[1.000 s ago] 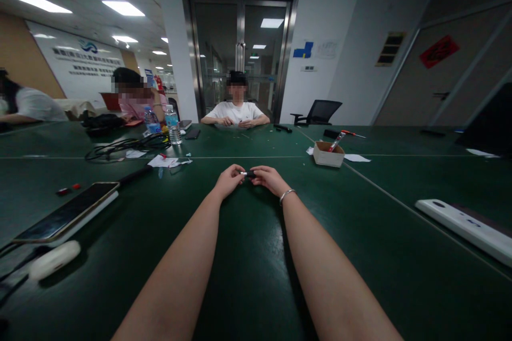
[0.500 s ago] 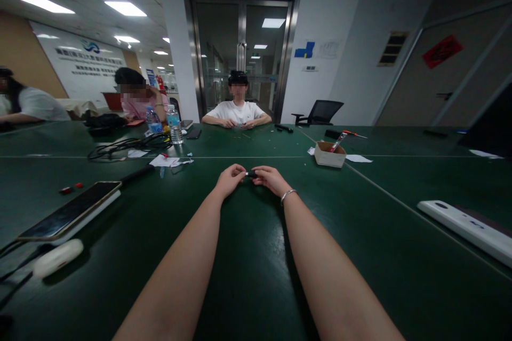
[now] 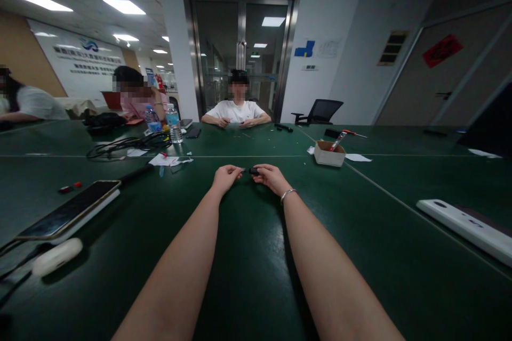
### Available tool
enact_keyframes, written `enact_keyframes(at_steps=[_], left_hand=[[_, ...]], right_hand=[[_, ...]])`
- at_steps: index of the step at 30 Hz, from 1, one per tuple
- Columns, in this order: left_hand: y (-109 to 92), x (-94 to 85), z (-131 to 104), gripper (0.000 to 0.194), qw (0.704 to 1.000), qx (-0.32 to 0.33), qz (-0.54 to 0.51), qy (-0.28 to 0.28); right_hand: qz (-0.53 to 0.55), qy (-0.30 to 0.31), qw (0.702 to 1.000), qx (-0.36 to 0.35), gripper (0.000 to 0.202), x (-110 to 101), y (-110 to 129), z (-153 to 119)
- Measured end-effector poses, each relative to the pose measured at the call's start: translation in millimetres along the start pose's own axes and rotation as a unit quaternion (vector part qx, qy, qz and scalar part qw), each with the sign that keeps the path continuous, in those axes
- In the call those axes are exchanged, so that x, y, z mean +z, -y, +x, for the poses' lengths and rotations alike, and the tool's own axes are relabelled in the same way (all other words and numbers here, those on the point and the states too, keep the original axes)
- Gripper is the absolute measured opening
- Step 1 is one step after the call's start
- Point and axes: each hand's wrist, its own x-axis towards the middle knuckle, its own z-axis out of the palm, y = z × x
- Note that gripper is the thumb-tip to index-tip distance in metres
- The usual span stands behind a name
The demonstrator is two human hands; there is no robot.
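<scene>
Over the green table (image 3: 248,234), my left hand (image 3: 227,178) pinches a small piece with a metallic tip (image 3: 243,170); its exact kind is too small to tell. My right hand (image 3: 272,178), with a silver bangle (image 3: 288,195) at the wrist, has its thumb and fingers closed on a small black piece (image 3: 253,171). The two pieces face each other end to end, with a narrow gap between them. Fingers hide most of both.
To the left are a phone (image 3: 72,208), a white oval device (image 3: 58,257), black cables (image 3: 128,146) and water bottles (image 3: 174,125). A small box (image 3: 328,155) stands ahead right; a white device (image 3: 464,229) lies at far right. Across sits a person (image 3: 238,109).
My left hand has moved slightly left, so the two small pieces, joined or touching before, are now apart. My right hand has hardly moved.
</scene>
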Motion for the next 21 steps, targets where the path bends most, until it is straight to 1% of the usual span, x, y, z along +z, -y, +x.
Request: enact_keyframes(at_steps=[4, 8, 21], left_hand=[[2.6, -0.8, 1.7, 0.026, 1.0, -0.004, -0.004, 0.014], [0.7, 2.0, -0.7, 0.025, 1.0, -0.006, 0.01, 0.027], [0.5, 2.8, -2.3, 0.029, 0.998, -0.004, 0.061, 0.018]], right_hand=[[-0.003, 0.009, 1.0, 0.005, 0.01, 0.3, 0.4, -0.9], [-0.011, 0.023, 1.0, 0.009, 0.014, 0.8, 0.8, -2.2], [-0.025, 0.038, 0.999, -0.001, 0.018, -2.6, -0.3, -2.7]])
